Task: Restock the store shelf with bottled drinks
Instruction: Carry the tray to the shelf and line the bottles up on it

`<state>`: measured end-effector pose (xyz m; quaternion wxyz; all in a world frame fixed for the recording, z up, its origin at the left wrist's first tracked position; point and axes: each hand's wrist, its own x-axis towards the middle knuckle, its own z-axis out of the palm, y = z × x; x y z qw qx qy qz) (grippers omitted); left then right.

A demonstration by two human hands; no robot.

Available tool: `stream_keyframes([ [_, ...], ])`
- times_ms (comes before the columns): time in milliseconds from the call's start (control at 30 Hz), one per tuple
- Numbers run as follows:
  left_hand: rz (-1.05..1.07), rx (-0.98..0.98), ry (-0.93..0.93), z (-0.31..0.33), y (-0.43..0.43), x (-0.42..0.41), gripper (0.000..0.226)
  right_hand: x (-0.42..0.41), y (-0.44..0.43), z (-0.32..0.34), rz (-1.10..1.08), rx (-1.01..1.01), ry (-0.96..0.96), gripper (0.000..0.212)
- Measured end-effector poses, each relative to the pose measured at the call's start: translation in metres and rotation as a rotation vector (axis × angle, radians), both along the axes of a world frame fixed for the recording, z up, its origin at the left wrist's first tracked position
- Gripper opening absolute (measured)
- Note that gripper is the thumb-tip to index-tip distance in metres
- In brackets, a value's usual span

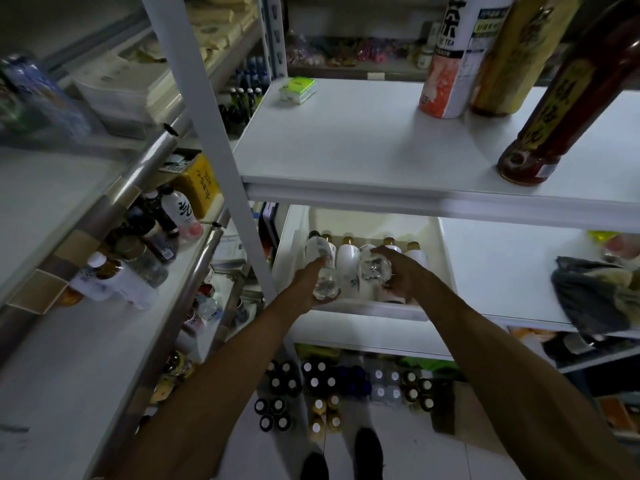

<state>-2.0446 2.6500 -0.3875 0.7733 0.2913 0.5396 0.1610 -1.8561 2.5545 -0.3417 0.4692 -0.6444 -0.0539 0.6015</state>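
Both arms reach down into a white bin [443, 258] that sits on the middle shelf [502, 271] of a white rack, and each hand is wrapped around a clear plastic bottle lying on its side, base toward the camera. The left hand [304, 284] curls under and around the left clear bottle [323, 268], which carries a pale label and a dark cap pointing to the back of the bin; the right hand [403, 271] closes over the top and far side of the right clear bottle [375, 270], whose cap is hidden. Between and behind them lie white bottles with gold caps [348, 258], packed close in a row. The step in hand looks like laying these two among that row or drawing them out of it; I cannot tell which. Either way it goes best if each bottle stays parallel to its neighbours, cap to the rear, and slides along the bin floor instead of dropping, since round bottles on their sides will roll and nudge the row askew. The upper shelf [346, 150], where a peach tea bottle [446, 64] and a dark red bottle [561, 109] stand, overhangs the bin, so the wrists should stay low. More stock stands in shrink-wrapped packs [346, 386] on the floor.
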Motion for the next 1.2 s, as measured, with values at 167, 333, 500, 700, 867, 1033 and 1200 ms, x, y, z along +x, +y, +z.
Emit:
stream_keyframes([
  [167, -0.085, -0.072, -0.084, 0.042, -0.024, -0.012, 0.031, -0.008, -0.028, 0.021, -0.008, 0.115, 0.19, 0.033],
  [333, -0.194, -0.053, -0.088, 0.047, -0.039, -0.02, 0.033, -0.026, -0.055, 0.035, 0.132, 0.137, 0.153, 0.051],
  [500, -0.305, -0.054, -0.094, 0.059, -0.064, -0.034, 0.005, -0.049, -0.081, 0.033, 0.305, 0.111, 0.031, 0.043],
  [700, -0.253, 0.012, -0.041, 0.056, -0.101, -0.049, 0.016, -0.072, -0.118, 0.031, 0.313, 0.102, -0.129, 0.047],
  [867, -0.258, 0.023, -0.021, 0.065, -0.138, -0.047, 0.015, -0.071, -0.155, 0.038, 0.21, 0.132, -0.176, 0.044],
  [1033, -0.084, 0.177, 0.046, 0.064, -0.188, -0.036, 0.032, -0.063, -0.204, 0.054, 0.086, 0.159, -0.23, 0.058],
  [1200, -0.043, 0.358, 0.03, 0.094, -0.245, -0.031, 0.042, -0.06, -0.248, 0.076, 0.055, 0.225, -0.244, 0.053],
])
